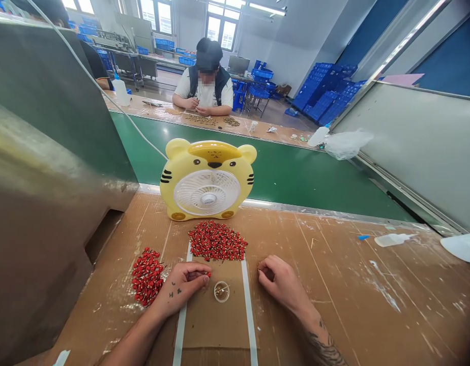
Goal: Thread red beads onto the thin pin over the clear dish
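My left hand (183, 285) rests on the cardboard work mat (215, 325), fingers pinched round a small red part (208, 274). My right hand (277, 281) lies curled to the right of the mat, fingers closed; what it holds, if anything, is hidden. Between the hands sits a small round clear dish (222, 291). A big heap of small red parts (217, 240) lies just beyond the hands. A smaller heap of red parts (147, 275) lies to the left of my left hand.
A yellow tiger-shaped desk fan (207, 180) stands behind the heaps. A grey metal housing (40, 193) fills the left. A green conveyor belt (296, 175) runs across. A squeeze bottle (391, 239) lies at right. Another person (204, 81) sits working opposite.
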Demonstrator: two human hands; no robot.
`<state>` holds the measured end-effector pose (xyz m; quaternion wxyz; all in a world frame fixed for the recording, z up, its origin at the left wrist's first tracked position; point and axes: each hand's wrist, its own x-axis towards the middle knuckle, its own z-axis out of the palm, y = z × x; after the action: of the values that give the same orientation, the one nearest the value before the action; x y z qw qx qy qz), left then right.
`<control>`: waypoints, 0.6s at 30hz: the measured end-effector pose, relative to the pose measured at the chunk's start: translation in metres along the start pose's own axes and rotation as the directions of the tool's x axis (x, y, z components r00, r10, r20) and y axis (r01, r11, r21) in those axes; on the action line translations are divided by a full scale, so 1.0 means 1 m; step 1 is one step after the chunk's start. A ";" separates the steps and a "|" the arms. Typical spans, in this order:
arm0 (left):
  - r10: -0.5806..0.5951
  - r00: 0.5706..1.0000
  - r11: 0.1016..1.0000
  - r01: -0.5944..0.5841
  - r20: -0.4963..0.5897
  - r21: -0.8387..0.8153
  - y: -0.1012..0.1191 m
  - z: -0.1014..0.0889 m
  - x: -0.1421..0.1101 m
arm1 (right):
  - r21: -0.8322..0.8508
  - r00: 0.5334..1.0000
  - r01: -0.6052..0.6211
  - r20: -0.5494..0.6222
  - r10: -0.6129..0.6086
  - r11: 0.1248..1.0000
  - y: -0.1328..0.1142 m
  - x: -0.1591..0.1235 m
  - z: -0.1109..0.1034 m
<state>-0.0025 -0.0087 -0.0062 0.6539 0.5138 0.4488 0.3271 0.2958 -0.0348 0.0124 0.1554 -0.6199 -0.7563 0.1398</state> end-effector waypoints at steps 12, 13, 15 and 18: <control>0.334 0.941 0.921 -0.312 -0.060 0.231 0.002 0.008 -0.009 | 0.125 0.922 0.386 -0.077 -0.379 0.914 -0.094 0.029 0.010; 0.315 0.946 0.933 -0.292 -0.083 0.212 0.002 0.008 -0.009 | 0.119 0.915 0.402 -0.073 -0.396 0.908 -0.099 0.032 0.011; 0.281 0.954 0.950 -0.260 -0.108 0.175 0.001 0.009 -0.009 | 0.109 0.906 0.422 -0.067 -0.417 0.900 -0.104 0.035 0.013; 0.285 0.953 0.946 -0.263 -0.099 0.190 0.001 0.009 -0.008 | 0.102 0.899 0.437 -0.073 -0.431 0.894 -0.105 0.037 0.013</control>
<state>0.0022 -0.0193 -0.0027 0.5250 0.6050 0.4400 0.4059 0.1896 -0.0193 0.0449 0.2368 -0.4287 -0.8621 0.1301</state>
